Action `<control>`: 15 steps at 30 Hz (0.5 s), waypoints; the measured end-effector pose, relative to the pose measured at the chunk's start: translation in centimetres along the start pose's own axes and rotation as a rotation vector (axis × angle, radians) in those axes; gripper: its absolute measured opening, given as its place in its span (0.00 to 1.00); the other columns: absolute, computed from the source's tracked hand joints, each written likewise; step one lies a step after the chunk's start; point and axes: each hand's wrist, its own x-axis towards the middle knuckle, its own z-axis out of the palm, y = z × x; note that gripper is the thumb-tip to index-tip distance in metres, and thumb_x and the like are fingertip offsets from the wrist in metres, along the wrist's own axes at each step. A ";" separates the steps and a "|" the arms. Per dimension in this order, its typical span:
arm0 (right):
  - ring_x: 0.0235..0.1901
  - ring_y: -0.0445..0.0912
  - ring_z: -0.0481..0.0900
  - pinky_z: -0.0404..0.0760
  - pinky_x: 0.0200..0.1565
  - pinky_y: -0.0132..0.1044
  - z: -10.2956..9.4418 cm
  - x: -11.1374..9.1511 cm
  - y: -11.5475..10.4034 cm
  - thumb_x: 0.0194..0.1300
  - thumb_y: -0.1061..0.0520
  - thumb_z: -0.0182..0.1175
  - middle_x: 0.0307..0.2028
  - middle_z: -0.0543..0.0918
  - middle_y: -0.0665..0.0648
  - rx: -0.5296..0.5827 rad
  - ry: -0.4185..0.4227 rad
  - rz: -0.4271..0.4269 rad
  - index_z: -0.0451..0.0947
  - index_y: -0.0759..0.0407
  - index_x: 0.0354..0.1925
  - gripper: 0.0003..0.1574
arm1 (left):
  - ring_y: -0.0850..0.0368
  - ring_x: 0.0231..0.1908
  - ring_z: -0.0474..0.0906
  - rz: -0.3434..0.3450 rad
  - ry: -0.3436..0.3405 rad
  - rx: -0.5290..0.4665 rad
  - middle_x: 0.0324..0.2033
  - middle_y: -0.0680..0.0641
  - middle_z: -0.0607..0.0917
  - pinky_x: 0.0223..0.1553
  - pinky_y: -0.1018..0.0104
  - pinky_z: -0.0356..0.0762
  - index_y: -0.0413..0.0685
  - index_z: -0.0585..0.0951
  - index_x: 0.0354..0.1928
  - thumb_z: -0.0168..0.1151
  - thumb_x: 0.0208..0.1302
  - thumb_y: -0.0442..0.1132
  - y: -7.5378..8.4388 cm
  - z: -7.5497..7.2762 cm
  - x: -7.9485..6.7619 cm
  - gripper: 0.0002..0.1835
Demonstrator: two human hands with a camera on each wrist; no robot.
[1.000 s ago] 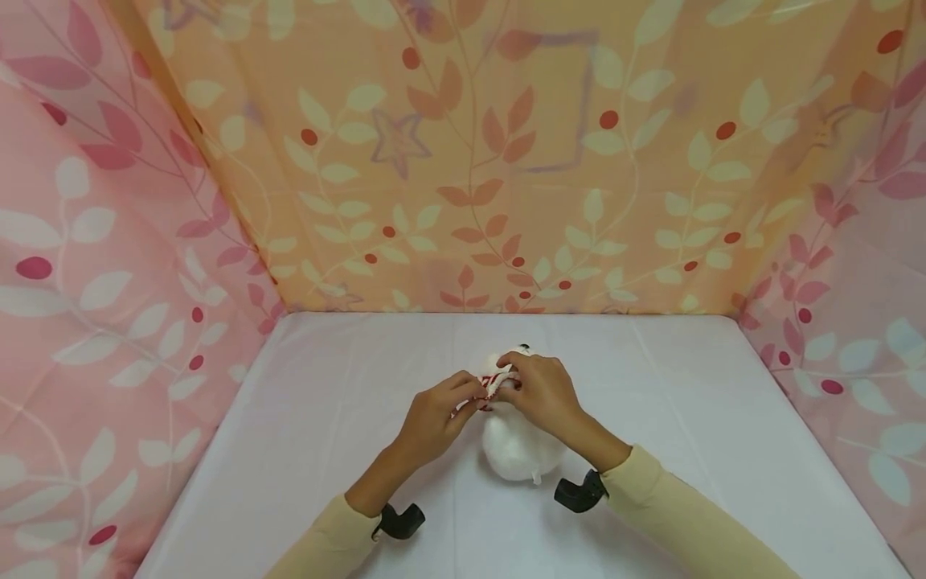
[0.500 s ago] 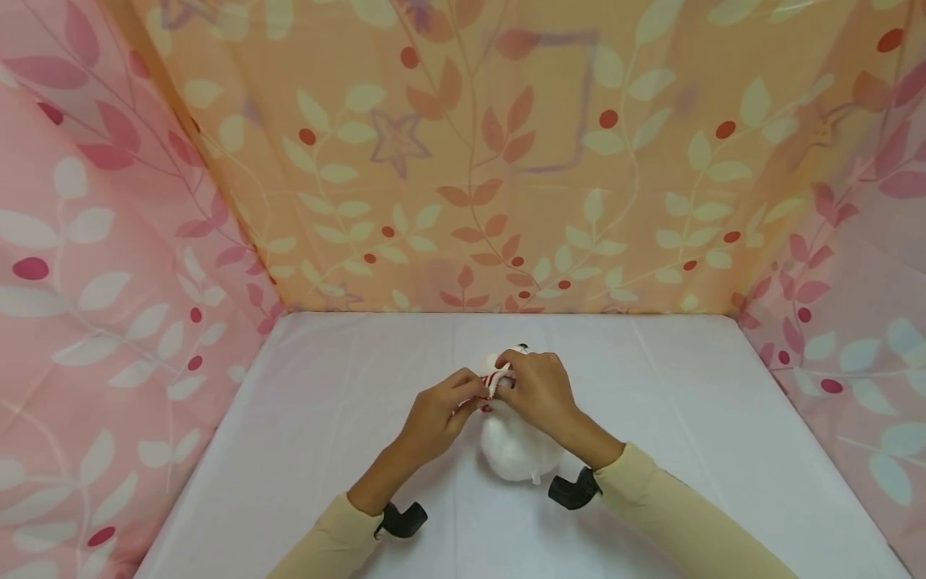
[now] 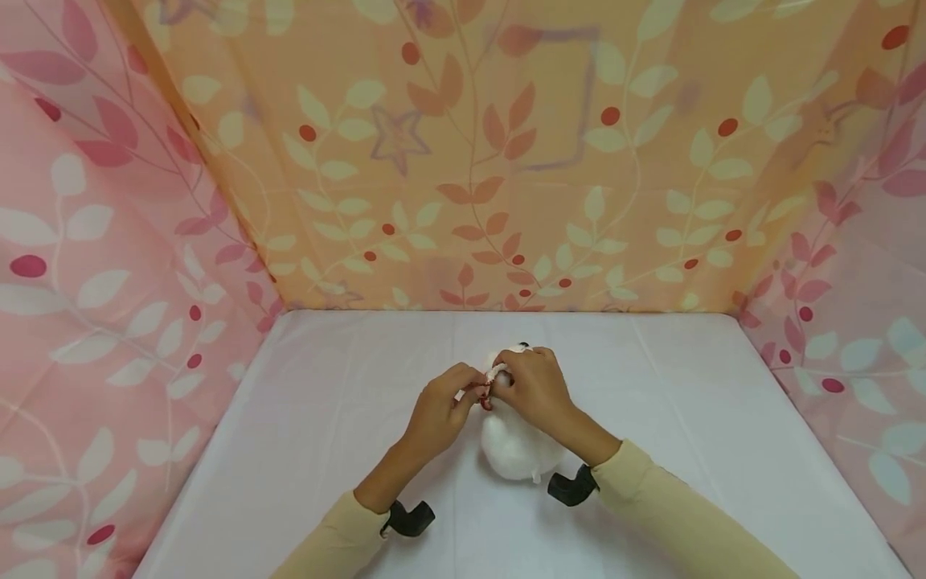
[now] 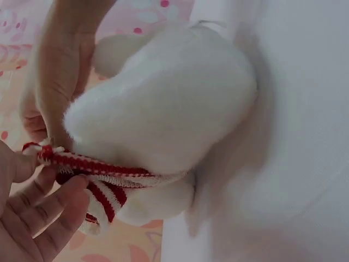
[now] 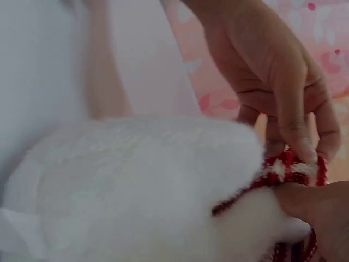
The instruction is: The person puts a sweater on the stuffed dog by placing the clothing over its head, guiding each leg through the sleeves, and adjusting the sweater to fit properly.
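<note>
A white plush toy (image 3: 515, 452) sits upright on the white table, its back and tail towards me. Round its neck runs a red and white striped knitted scarf (image 4: 103, 166). My left hand (image 3: 443, 404) pinches the scarf at the left of the neck, between thumb and fingertips. On the other side, my right hand (image 3: 537, 384) grips a white-edged part of the scarf, close against the toy's head. In the right wrist view the scarf (image 5: 289, 170) lies between both hands. The right fingertips are largely hidden, and the toy's face is turned away.
The white-covered table (image 3: 325, 386) ends at an orange leaf-patterned curtain (image 3: 477, 161). Pink patterned curtains (image 3: 94, 322) stand at both sides. A black curved mount (image 3: 411, 519) hangs at the left wrist, another black mount (image 3: 573, 486) at the right.
The scarf's striped end between the hands has been drawn in and now shows as a smaller bundle. The right hand has shifted slightly left. The toy stays in place.
</note>
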 end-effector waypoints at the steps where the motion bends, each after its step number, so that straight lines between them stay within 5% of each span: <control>1: 0.30 0.44 0.82 0.78 0.47 0.49 -0.3 0.0 0.3 0.56 0.52 0.75 0.28 0.86 0.48 0.058 -0.042 -0.006 0.86 0.54 0.37 0.12 | 0.65 0.34 0.79 -0.036 0.001 -0.020 0.38 0.56 0.83 0.28 0.72 0.78 0.51 0.83 0.42 0.64 0.70 0.34 -0.1 0.0 0.1 0.04; 6: 0.39 0.44 0.80 0.77 0.42 0.41 -1.8 0.4 1.6 0.62 0.49 0.72 0.42 0.87 0.49 0.345 -0.266 0.020 0.86 0.55 0.48 0.18 | 0.61 0.38 0.83 -0.181 -0.016 -0.132 0.40 0.53 0.85 0.31 0.69 0.82 0.50 0.81 0.44 0.60 0.74 0.34 -0.3 0.0 0.2 0.03; 9: 0.40 0.43 0.80 0.78 0.42 0.39 -2.0 0.6 1.9 0.64 0.51 0.71 0.42 0.87 0.50 0.405 -0.310 0.027 0.85 0.55 0.49 0.17 | 0.61 0.39 0.84 -0.231 -0.028 -0.139 0.39 0.54 0.85 0.32 0.68 0.82 0.51 0.80 0.46 0.62 0.74 0.39 -0.3 0.0 0.4 0.04; 15: 0.42 0.44 0.81 0.80 0.43 0.42 -1.7 0.6 1.7 0.60 0.50 0.74 0.44 0.87 0.50 0.389 -0.278 0.047 0.85 0.55 0.50 0.21 | 0.67 0.29 0.77 -0.155 0.016 0.038 0.29 0.60 0.81 0.26 0.70 0.72 0.56 0.83 0.45 0.68 0.69 0.44 -0.2 0.1 1.2 0.06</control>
